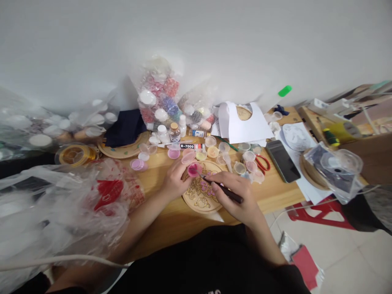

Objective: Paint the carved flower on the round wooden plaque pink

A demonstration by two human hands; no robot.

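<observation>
Magenta colours the inside of a small, round plastic cup at the far left part of a flat wooden disc; whether they touch, I cannot tell. The left hand has its fingers closed on the cup's side. Around the smooth, dark handle of a slim tool, the fingers of the right hand are pinched together, the thin tip at the cup. Raised golden lines curl over the disc in flower-like shapes, some filled with lilac. It lies on the pale, grained wood of the tabletop. Beyond it sit shallow translucent cups, a tube marked B-7000 and crinkled clear plastic bags.
</observation>
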